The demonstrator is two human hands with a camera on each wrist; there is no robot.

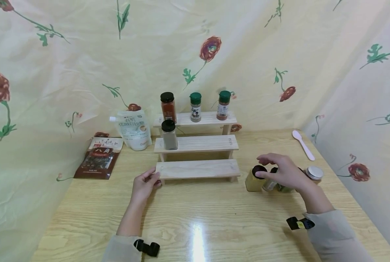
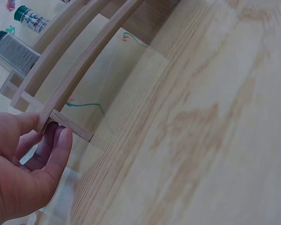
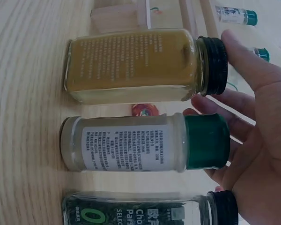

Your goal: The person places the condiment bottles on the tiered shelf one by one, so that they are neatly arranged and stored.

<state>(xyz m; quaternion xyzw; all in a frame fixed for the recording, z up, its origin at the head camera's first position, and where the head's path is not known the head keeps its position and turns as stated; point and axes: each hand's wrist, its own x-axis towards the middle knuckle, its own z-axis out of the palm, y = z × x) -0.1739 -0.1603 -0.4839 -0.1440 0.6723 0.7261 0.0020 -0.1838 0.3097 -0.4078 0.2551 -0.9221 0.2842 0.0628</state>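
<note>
My left hand (image 1: 144,185) pinches the left end of the lowest step of a three-step wooden rack (image 1: 198,169); thumb and fingers lie around its edge in the left wrist view. My right hand (image 1: 284,173) reaches over a square glass jar of yellow powder (image 3: 131,65), its thumb right at the black lid (image 3: 214,65) and the other fingers spread behind. Beside this jar stand a green-capped spice bottle (image 3: 126,143) and a black-lidded jar of dried green herbs (image 3: 136,208). Both stand close under the right palm.
On the rack's top step stand a red spice jar (image 1: 168,109) and two green-capped shakers, one at centre (image 1: 196,107), one right (image 1: 223,105). A grey-brown jar (image 1: 170,135) occupies the middle step. Around are a white pouch (image 1: 134,131), brown packet (image 1: 98,160), pink spoon (image 1: 303,145) and silver-lidded jar (image 1: 314,172).
</note>
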